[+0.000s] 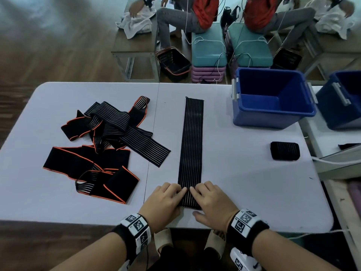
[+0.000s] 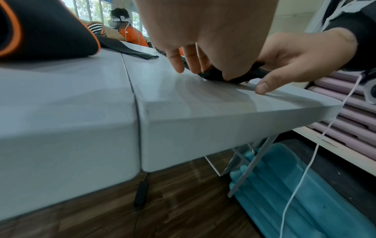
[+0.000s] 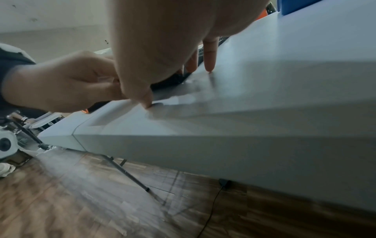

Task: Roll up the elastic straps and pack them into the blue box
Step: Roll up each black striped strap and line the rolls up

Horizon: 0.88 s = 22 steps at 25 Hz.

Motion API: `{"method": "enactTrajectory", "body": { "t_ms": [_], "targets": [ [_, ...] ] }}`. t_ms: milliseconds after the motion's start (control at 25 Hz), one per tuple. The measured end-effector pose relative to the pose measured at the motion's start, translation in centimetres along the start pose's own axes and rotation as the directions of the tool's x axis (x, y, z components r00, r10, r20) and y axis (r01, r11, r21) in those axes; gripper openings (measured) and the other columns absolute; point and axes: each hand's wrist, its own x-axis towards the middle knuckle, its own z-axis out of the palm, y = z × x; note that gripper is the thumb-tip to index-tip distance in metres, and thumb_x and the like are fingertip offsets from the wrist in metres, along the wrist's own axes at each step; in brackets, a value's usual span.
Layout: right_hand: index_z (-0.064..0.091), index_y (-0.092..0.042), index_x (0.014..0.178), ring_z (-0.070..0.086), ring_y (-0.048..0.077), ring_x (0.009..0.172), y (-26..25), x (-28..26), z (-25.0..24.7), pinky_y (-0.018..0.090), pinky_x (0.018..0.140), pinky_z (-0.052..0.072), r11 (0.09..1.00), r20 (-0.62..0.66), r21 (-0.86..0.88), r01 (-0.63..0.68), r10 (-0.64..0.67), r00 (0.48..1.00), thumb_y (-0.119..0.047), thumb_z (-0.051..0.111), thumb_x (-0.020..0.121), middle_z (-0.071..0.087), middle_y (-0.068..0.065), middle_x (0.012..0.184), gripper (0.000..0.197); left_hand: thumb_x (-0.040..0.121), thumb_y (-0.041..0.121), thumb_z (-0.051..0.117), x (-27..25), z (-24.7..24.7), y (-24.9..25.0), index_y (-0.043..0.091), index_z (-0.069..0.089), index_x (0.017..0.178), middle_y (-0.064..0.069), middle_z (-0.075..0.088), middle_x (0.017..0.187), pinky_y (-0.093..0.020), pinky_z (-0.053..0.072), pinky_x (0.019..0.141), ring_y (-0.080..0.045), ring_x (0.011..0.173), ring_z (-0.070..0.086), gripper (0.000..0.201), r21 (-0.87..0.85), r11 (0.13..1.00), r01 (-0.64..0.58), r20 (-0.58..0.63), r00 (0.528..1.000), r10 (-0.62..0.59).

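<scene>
A long black elastic strap (image 1: 192, 143) with thin pale stripes lies flat on the grey table (image 1: 244, 182), running away from me. Both hands are at its near end. My left hand (image 1: 172, 194) pinches that end; in the left wrist view the strap (image 2: 215, 76) is bunched between thumb and fingers. My right hand (image 1: 205, 194) presses its fingertips on the strap, its thumb (image 3: 149, 103) resting on the bare table beside it. A rolled black strap (image 1: 284, 151) sits at the right. The blue box (image 1: 273, 98) stands open at the far right.
A tangled pile of black straps with orange edging (image 1: 105, 137) covers the left half of the table. A second blue box (image 1: 343, 100) stands on the neighbouring table to the right. People sit on benches beyond the far edge.
</scene>
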Motion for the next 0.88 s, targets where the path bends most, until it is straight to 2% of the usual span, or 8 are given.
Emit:
{"method": "enactTrajectory", "body": {
  "t_ms": [120, 240, 400, 520, 560, 680, 800, 880],
  "targets": [
    [0.068, -0.010, 0.121, 0.059, 0.022, 0.092, -0.1, -0.1, -0.5, 0.033, 0.078, 0.054, 0.993, -0.029, 0.115, -0.022, 0.025, 0.999, -0.030, 0.058, 0.080, 0.065, 0.002, 0.103, 0.047, 0.081, 0.020, 0.057, 0.0, -0.2, 0.1, 0.014, 0.068, 0.129, 0.000, 0.067, 0.109, -0.032, 0.056, 0.079, -0.022, 0.094, 0.064, 0.050, -0.123, 0.992, 0.024, -0.025, 0.999, -0.027],
    [0.071, -0.015, 0.107, 0.056, 0.014, 0.091, -0.3, -0.3, -0.7, 0.026, 0.080, 0.050, 0.926, -0.027, 0.339, -0.165, 0.185, 0.982, -0.020, 0.064, 0.085, 0.067, -0.004, 0.097, 0.024, 0.087, 0.011, 0.066, -0.3, -0.4, 0.6, 0.016, 0.067, 0.130, 0.001, 0.068, 0.105, -0.032, 0.054, 0.084, -0.021, 0.097, 0.062, 0.044, -0.294, 0.942, 0.162, -0.011, 0.985, -0.173],
    [0.063, -0.017, 0.082, 0.051, 0.010, 0.073, -0.5, 0.3, -0.8, 0.021, 0.067, 0.040, 0.757, 0.060, 0.523, -0.391, 0.425, 0.903, -0.025, 0.070, 0.089, 0.057, -0.006, 0.080, 0.013, 0.094, 0.020, 0.067, 0.4, -0.4, 1.3, 0.028, 0.067, 0.128, 0.015, 0.066, 0.096, -0.020, 0.044, 0.081, -0.007, 0.093, 0.059, 0.035, -0.525, 0.730, 0.437, 0.038, 0.869, -0.493],
    [0.056, -0.026, 0.075, 0.049, 0.007, 0.065, -0.2, 0.9, -0.8, 0.017, 0.060, 0.039, 0.668, 0.109, 0.575, -0.472, 0.510, 0.853, -0.024, 0.072, 0.086, 0.052, -0.009, 0.071, 0.019, 0.091, 0.020, 0.070, 1.2, -0.3, 1.5, 0.028, 0.073, 0.114, 0.016, 0.065, 0.080, -0.022, 0.048, 0.074, -0.004, 0.080, 0.060, 0.025, -0.614, 0.621, 0.487, 0.048, 0.809, -0.587],
    [0.060, -0.030, 0.084, 0.051, 0.006, 0.064, -0.2, 1.0, -0.9, 0.017, 0.061, 0.042, 0.630, 0.118, 0.609, -0.482, 0.529, 0.840, -0.024, 0.073, 0.085, 0.054, -0.008, 0.070, 0.015, 0.090, 0.022, 0.070, 1.3, -0.2, 1.4, 0.028, 0.073, 0.111, 0.015, 0.065, 0.080, -0.024, 0.049, 0.074, -0.004, 0.079, 0.060, 0.021, -0.610, 0.618, 0.495, 0.053, 0.804, -0.592],
    [0.057, -0.033, 0.115, 0.057, 0.007, 0.068, 0.0, 1.1, -0.8, 0.025, 0.069, 0.052, 0.581, 0.133, 0.642, -0.500, 0.558, 0.819, -0.025, 0.075, 0.084, 0.060, -0.006, 0.075, 0.036, 0.091, 0.032, 0.068, 1.8, 0.2, 1.2, 0.027, 0.070, 0.105, 0.014, 0.057, 0.089, -0.025, 0.045, 0.073, -0.006, 0.082, 0.056, 0.015, -0.521, 0.674, 0.524, 0.050, 0.807, -0.589],
    [0.055, -0.030, 0.124, 0.055, 0.003, 0.084, 0.3, 1.3, -0.9, 0.027, 0.080, 0.052, 0.672, 0.053, 0.569, -0.474, 0.545, 0.836, -0.029, 0.076, 0.084, 0.057, -0.011, 0.096, 0.046, 0.089, 0.035, 0.069, 2.3, 0.1, 0.6, 0.029, 0.062, 0.124, 0.011, 0.054, 0.109, -0.024, 0.049, 0.080, -0.009, 0.097, 0.054, 0.037, -0.447, 0.743, 0.498, 0.024, 0.837, -0.547],
    [0.057, -0.027, 0.124, 0.053, 0.009, 0.100, 0.4, 1.4, -0.9, 0.028, 0.088, 0.050, 0.782, -0.033, 0.470, -0.410, 0.480, 0.877, -0.029, 0.076, 0.082, 0.054, -0.009, 0.112, 0.046, 0.084, 0.028, 0.074, 2.7, -0.3, 0.2, 0.027, 0.063, 0.125, 0.008, 0.057, 0.117, -0.029, 0.054, 0.083, -0.015, 0.103, 0.054, 0.042, -0.329, 0.876, 0.352, -0.047, 0.921, -0.388]
  ]
}}
